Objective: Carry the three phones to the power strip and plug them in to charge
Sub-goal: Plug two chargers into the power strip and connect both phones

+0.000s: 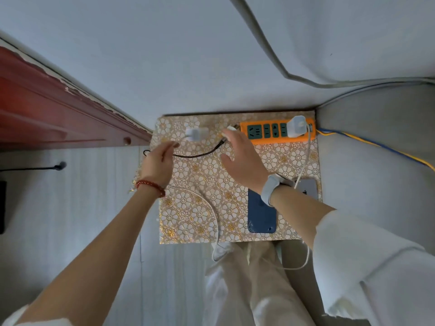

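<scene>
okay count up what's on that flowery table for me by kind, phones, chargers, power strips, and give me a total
Phones: 2, a blue phone and a grey phone partly hidden by the right wrist
White chargers: 2, a loose charger and a plugged-in charger
Power strips: 1, the orange power strip
Total: 5

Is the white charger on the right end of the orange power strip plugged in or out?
Plugged in: the white charger sits in the orange power strip, its white cable running down towards the phones.
</scene>
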The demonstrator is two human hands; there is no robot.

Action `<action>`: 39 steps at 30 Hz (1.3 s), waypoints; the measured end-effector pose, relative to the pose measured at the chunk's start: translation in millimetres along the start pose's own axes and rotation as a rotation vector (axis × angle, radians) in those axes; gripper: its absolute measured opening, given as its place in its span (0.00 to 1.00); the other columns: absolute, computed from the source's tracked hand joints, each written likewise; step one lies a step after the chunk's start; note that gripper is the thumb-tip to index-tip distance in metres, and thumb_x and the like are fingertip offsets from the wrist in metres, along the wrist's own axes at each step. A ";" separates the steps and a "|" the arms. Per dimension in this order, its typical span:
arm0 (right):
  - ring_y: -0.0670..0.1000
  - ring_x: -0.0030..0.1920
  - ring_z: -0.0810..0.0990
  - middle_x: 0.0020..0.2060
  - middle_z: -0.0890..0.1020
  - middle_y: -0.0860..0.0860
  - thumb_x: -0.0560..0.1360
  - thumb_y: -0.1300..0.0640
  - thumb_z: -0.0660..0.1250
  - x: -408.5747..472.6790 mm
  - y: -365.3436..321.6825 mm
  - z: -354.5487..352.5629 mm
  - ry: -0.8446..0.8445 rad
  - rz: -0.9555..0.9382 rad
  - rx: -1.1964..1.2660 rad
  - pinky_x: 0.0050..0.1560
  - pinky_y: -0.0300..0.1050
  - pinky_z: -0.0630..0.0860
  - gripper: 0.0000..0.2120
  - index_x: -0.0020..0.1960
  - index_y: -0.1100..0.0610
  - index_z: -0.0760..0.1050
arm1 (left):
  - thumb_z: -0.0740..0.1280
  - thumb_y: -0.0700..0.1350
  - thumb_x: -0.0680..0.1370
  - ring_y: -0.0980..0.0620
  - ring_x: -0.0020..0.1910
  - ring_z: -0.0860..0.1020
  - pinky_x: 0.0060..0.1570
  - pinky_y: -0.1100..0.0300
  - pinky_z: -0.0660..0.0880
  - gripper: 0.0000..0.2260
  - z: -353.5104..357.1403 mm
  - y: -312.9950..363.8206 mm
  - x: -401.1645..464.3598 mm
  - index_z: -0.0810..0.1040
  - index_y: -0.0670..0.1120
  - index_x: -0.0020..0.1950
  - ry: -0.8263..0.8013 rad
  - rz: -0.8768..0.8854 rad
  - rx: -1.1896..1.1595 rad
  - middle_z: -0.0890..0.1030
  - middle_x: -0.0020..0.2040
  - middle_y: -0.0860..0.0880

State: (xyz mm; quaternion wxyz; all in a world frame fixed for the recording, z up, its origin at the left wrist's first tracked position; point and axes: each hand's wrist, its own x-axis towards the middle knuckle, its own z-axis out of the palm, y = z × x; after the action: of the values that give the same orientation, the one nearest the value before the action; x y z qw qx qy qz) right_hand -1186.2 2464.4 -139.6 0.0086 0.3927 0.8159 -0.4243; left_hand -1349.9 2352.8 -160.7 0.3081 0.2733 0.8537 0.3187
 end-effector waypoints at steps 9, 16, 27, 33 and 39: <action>0.52 0.57 0.73 0.64 0.73 0.55 0.75 0.63 0.61 4.2 -20.1 8.6 -0.373 -0.002 0.317 0.50 0.38 0.69 0.23 0.69 0.55 0.63 | 0.57 0.36 0.78 0.61 0.27 0.70 0.29 0.69 0.67 0.10 -16.7 32.3 -34.9 0.77 0.38 0.53 -0.058 0.208 -0.096 0.73 0.33 0.58; 0.49 0.49 0.73 0.55 0.79 0.51 0.70 0.50 0.69 -3.5 -2.8 -1.4 -0.355 -0.079 0.088 0.46 0.38 0.70 0.23 0.64 0.52 0.69 | 0.58 0.38 0.78 0.56 0.27 0.69 0.29 0.62 0.67 0.09 -14.7 36.2 -45.5 0.78 0.40 0.52 -0.064 0.198 -0.065 0.75 0.33 0.53; 0.58 0.50 0.75 0.58 0.72 0.57 0.70 0.62 0.65 16.0 54.6 -94.6 0.014 -0.055 -0.254 0.42 0.46 0.70 0.18 0.59 0.58 0.67 | 0.66 0.44 0.75 0.63 0.26 0.71 0.25 0.75 0.66 0.05 28.7 62.0 -52.1 0.79 0.44 0.45 -0.104 0.178 -0.051 0.73 0.28 0.56; 0.59 0.51 0.77 0.56 0.78 0.56 0.67 0.60 0.70 21.5 75.3 -113.3 0.010 -0.048 -0.421 0.53 0.52 0.72 0.20 0.58 0.56 0.71 | 0.66 0.48 0.74 0.61 0.30 0.72 0.27 0.68 0.64 0.07 51.2 77.1 -34.1 0.79 0.46 0.46 0.009 0.131 0.039 0.76 0.34 0.54; 0.55 0.50 0.79 0.50 0.82 0.52 0.63 0.56 0.74 22.1 86.4 -109.7 0.049 0.056 -0.284 0.57 0.55 0.72 0.21 0.54 0.53 0.74 | 0.65 0.49 0.74 0.51 0.37 0.77 0.37 0.58 0.76 0.07 66.2 86.9 -23.9 0.79 0.46 0.45 0.090 0.006 0.035 0.79 0.36 0.52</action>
State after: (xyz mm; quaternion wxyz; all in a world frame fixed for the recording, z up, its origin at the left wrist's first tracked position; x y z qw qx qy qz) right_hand -1110.5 2583.8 -136.3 0.0559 0.4205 0.8565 -0.2942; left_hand -1264.3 2418.1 -130.5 0.2635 0.2664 0.8713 0.3168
